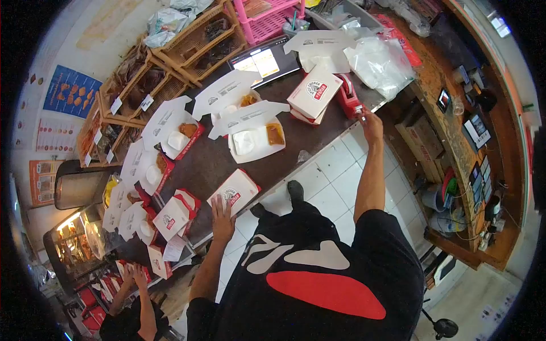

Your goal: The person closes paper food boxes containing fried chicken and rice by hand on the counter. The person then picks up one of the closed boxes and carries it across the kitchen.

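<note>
My left hand [222,220] lies with fingers spread on the near end of a closed white-and-red meal box [238,190] by the counter's front edge. At the right, my right hand [372,126] has its fingers closed at the metal-tipped end of what looks like a red tape dispenser [347,98]. Beside that stands a stack of closed boxes [315,94]. Between my hands, farther in, an open box [259,142] holds a white wrapped portion and a brown piece of food. Another open box [227,99] sits behind it, partly covered by its lid.
Several open boxes [181,139] line the counter's far left, with a closed box [172,217] nearer. A screen [264,63], wooden racks [149,94] and a plastic-bag pile [380,63] stand behind. At lower left another person's hands [135,275] are among boxes. Shelving [455,187] runs along the right.
</note>
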Available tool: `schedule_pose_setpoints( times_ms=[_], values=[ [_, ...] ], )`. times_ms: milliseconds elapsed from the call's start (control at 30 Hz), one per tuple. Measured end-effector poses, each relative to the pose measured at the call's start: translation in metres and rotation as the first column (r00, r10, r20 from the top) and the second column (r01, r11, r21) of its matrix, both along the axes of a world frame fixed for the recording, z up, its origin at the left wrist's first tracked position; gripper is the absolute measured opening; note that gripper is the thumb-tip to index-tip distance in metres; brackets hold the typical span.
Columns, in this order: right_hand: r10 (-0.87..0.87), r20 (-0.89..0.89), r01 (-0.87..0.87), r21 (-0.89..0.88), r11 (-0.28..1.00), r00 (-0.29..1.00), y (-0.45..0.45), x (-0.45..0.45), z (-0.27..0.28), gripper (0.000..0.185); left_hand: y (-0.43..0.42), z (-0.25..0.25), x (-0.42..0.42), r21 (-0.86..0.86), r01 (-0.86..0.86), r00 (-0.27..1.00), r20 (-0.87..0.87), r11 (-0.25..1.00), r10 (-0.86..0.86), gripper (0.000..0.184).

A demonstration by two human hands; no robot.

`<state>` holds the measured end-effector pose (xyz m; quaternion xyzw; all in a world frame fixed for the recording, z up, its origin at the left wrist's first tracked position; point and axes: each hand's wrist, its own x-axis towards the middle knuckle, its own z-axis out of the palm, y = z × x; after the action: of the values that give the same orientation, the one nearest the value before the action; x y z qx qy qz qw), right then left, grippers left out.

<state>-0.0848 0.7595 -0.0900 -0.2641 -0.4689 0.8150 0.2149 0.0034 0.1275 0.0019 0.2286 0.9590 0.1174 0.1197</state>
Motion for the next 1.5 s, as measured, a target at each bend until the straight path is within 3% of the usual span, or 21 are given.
schedule_pose_setpoints(
  times_ms=[33, 67, 133, 167, 200, 267, 333, 367, 433, 500, 533, 600, 667, 767, 900, 1100, 1200, 1300, 1367, 1400, 1500],
  values=[
    [0.006, 0.029, -0.007, 0.052, 0.999, 1.0, 0.005, 0.003, -0.024, 0.026, 0.001, 0.001, 0.0, 0.002, -0.005, 1.0, -0.001, 1.0, 0.005, 0.063],
    [-0.191, 0.125, 0.163, 0.2, 0.966, 0.974, -0.009, -0.003, -0.029, 0.022, 0.0, 0.0, 0.0, -0.002, -0.009, 1.0, -0.012, 1.0, 0.009, 0.063],
    [-0.284, 0.44, -0.038, 0.593, 0.804, 0.852, -0.004, -0.012, -0.012, 0.026, 0.001, -0.006, 0.002, -0.008, -0.027, 0.999, -0.03, 1.0, 0.026, 0.064],
    [-0.368, 0.552, -0.198, 0.716, 0.67, 0.748, -0.006, -0.019, -0.005, 0.029, 0.001, -0.01, 0.002, -0.005, -0.028, 0.998, -0.063, 1.0, 0.028, 0.065],
    [-0.466, 0.441, -0.21, 0.859, 0.467, 0.767, -0.001, -0.02, -0.021, 0.035, 0.003, -0.012, 0.002, -0.009, -0.037, 0.995, -0.09, 0.999, 0.036, 0.065],
    [-0.469, 0.498, -0.498, 0.857, 0.136, 0.729, 0.008, -0.01, -0.045, 0.047, 0.007, -0.007, 0.007, -0.01, -0.076, 0.991, -0.11, 0.997, 0.074, 0.066],
    [-0.376, 0.647, -0.478, 0.752, 0.453, 0.663, -0.028, -0.004, 0.002, 0.049, 0.017, 0.007, 0.003, 0.003, -0.142, 0.984, -0.11, 0.99, 0.141, 0.067],
    [-0.25, 0.481, -0.303, 0.8, 0.517, 0.84, -0.055, 0.004, 0.013, 0.042, 0.017, 0.003, -0.001, 0.089, -0.134, 0.98, -0.135, 0.987, 0.146, 0.067],
    [0.101, 0.446, -0.396, 0.643, 0.656, 0.889, -0.121, 0.018, 0.021, 0.031, 0.011, -0.012, 0.001, 0.252, -0.087, 0.975, -0.176, 0.964, 0.134, 0.068],
    [0.509, 0.25, -0.567, 0.352, 0.745, 0.824, -0.219, 0.044, 0.052, 0.023, 0.009, -0.015, -0.001, 0.304, -0.083, 0.983, -0.131, 0.949, 0.128, 0.067],
    [0.68, 0.294, -0.741, 0.29, 0.606, 0.672, -0.265, 0.05, 0.073, 0.022, 0.009, -0.016, -0.002, 0.336, -0.068, 0.987, -0.116, 0.939, 0.113, 0.066],
    [0.864, 0.227, -0.893, 0.1, 0.438, 0.449, -0.342, 0.063, 0.088, 0.022, 0.009, -0.015, -0.001, 0.383, -0.087, 0.984, -0.11, 0.92, 0.139, 0.064],
    [0.873, 0.29, -0.9, -0.077, 0.429, 0.392, -0.398, 0.074, 0.087, 0.022, 0.008, -0.015, -0.002, 0.397, -0.085, 0.981, -0.128, 0.914, 0.147, 0.06],
    [0.856, 0.391, -0.906, -0.113, 0.408, 0.337, -0.432, 0.08, 0.063, 0.024, 0.004, -0.022, 0.001, 0.356, -0.038, 0.979, -0.172, 0.934, 0.105, 0.052],
    [0.786, 0.515, -0.887, -0.098, 0.451, 0.343, -0.44, 0.088, 0.048, 0.023, 0.0, -0.027, -0.001, 0.321, 0.016, 0.981, -0.188, 0.947, 0.047, 0.044],
    [0.743, 0.5, -0.889, 0.148, 0.432, 0.445, -0.438, 0.085, 0.036, 0.03, 0.0, -0.029, 0.0, 0.417, -0.004, 0.983, -0.164, 0.909, 0.08, 0.042],
    [0.394, 0.828, -0.915, 0.385, 0.12, 0.4, -0.431, 0.073, 0.055, 0.028, -0.003, -0.029, 0.001, 0.401, 0.015, 0.979, -0.193, 0.916, 0.068, 0.042],
    [0.233, 0.714, -0.726, 0.686, -0.046, 0.66, -0.41, 0.072, 0.024, 0.023, -0.007, -0.026, -0.002, 0.434, 0.012, 0.976, -0.2, 0.901, 0.084, 0.043],
    [0.115, 0.545, -0.556, 0.804, 0.208, 0.831, -0.409, 0.06, 0.042, 0.019, -0.013, -0.026, -0.001, 0.452, -0.01, 0.973, -0.201, 0.892, 0.113, 0.043],
    [0.129, 0.392, -0.411, 0.889, 0.203, 0.911, -0.41, 0.047, 0.05, 0.018, -0.017, -0.029, 0.0, 0.431, -0.03, 0.97, -0.205, 0.902, 0.13, 0.042],
    [0.305, 0.382, -0.443, 0.881, 0.164, 0.872, -0.446, -0.018, 0.093, 0.02, -0.027, -0.017, 0.01, 0.412, -0.128, 0.955, -0.194, 0.902, 0.224, 0.036]
  ],
)
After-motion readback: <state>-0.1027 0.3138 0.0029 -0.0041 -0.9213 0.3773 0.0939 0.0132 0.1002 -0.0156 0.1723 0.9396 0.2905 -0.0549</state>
